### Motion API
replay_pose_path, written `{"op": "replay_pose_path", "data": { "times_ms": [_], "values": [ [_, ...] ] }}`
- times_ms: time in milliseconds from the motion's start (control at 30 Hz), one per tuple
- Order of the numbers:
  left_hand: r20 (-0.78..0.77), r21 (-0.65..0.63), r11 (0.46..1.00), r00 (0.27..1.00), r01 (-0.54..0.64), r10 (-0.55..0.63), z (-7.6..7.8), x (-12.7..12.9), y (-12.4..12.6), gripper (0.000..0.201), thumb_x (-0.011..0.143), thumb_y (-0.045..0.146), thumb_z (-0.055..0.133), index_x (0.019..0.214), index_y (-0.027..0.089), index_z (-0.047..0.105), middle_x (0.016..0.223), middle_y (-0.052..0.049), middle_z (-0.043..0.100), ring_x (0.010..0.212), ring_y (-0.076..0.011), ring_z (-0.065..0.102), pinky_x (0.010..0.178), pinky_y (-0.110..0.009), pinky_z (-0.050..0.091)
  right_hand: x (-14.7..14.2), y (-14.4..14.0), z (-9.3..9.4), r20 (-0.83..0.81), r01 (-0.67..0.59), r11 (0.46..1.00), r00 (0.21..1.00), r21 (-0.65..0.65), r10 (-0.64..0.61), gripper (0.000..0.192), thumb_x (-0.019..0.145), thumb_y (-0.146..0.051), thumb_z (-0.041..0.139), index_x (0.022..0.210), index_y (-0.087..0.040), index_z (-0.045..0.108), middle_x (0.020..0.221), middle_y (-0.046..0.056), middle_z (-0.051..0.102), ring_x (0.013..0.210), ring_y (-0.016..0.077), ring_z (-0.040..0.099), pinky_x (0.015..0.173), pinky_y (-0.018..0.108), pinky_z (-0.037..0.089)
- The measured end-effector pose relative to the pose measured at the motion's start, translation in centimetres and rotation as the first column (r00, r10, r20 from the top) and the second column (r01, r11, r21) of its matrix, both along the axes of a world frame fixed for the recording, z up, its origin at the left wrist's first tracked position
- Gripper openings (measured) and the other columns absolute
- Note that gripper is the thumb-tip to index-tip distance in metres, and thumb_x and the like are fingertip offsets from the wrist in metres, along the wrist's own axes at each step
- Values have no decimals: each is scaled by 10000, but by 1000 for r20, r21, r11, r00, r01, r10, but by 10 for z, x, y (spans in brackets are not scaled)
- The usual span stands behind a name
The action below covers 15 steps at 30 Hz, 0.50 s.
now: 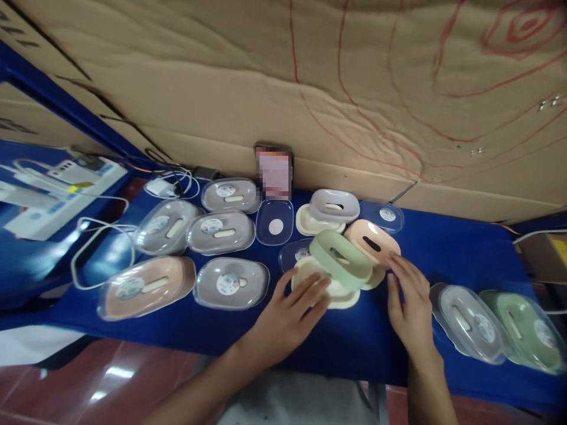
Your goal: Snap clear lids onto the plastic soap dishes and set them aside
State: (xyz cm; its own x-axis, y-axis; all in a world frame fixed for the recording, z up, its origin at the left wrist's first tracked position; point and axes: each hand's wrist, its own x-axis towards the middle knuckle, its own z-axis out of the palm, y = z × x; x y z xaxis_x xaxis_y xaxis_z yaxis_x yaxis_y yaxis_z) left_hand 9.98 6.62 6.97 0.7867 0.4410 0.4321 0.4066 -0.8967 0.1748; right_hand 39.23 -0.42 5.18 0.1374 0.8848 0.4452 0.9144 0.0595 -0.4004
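Observation:
My left hand (296, 307) lies with spread fingers over a cream oval base (343, 298), its fingertips on the near left part. A green oval box with a slot (341, 260) rests tilted on that base. Touching the right side of a peach slotted box (376, 242) are the fingers of my right hand (410, 298), thumb held apart. The peach box leans over another cream base, mostly hidden. Behind them, a grey slotted box (343, 200) sits on a third cream base (305, 221). A clear lid with a label (290, 254) is partly covered by the green box and base.
Several lidded grey boxes (221, 230) and a peach one (146, 286) stand at left. A lidded grey box (469, 324) and green box (522, 330) lie at right. Two clear lids (274, 221), a propped phone (274, 171), cables and a power strip (66, 198) are also around.

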Motion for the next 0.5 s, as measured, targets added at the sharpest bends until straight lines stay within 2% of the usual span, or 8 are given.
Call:
{"op": "replay_pose_path", "data": {
  "times_ms": [67, 200, 300, 400, 500],
  "values": [
    [29, -5, 994, 994, -105, 105, -4, 9, 10, 288, 1032, 63, 567, 1239, 190, 722, 1433, -87, 730, 1416, -277, 617, 1356, -572, 202, -6, 1, 0, -25, -3, 1000, 1000, -10, 3, 458, 1097, -231, 517, 1548, -296, 562, 1535, 108, 649, 1442, 299, 594, 1165, 512, 471],
    [3, -42, 950, 950, -311, 311, -5, 25, 25, 348, 952, -14, 586, 1157, 223, 738, 1438, -119, 706, 1412, -329, 622, 1261, -629, 379, -15, 2, -4, 52, -41, 998, 998, -50, 43, 485, 1092, -292, 569, 1575, -303, 530, 1615, 139, 552, 1489, 346, 533, 1175, 559, 446],
    [21, -69, 927, 928, -369, 371, 3, 23, 25, 357, 963, -2, 585, 1201, 225, 724, 1457, -142, 681, 1389, -333, 630, 1194, -626, 465, -20, -1, -6, 105, -78, 996, 991, -34, 81, 556, 1076, -278, 606, 1617, -313, 484, 1663, 152, 480, 1519, 373, 486, 1189, 580, 418],
    [65, -82, 920, 919, -383, 388, 17, -2, 19, 274, 1016, 75, 595, 1214, 226, 710, 1434, -138, 684, 1361, -317, 642, 1195, -618, 470, -29, -5, -5, 155, -149, 989, 977, 25, 143, 636, 1044, -240, 663, 1637, -360, 466, 1657, 125, 490, 1505, 357, 493, 1210, 555, 392],
    [-16, -93, 929, 933, -359, 359, 27, -48, 13, 295, 1047, 185, 624, 1335, 238, 669, 1511, -150, 634, 1434, -353, 592, 1228, -662, 422, -42, -5, -3, 195, -248, 969, 950, 2, 243, 605, 1027, -236, 691, 1595, -374, 536, 1592, 89, 576, 1451, 320, 543, 1235, 515, 355]
  ]
}}
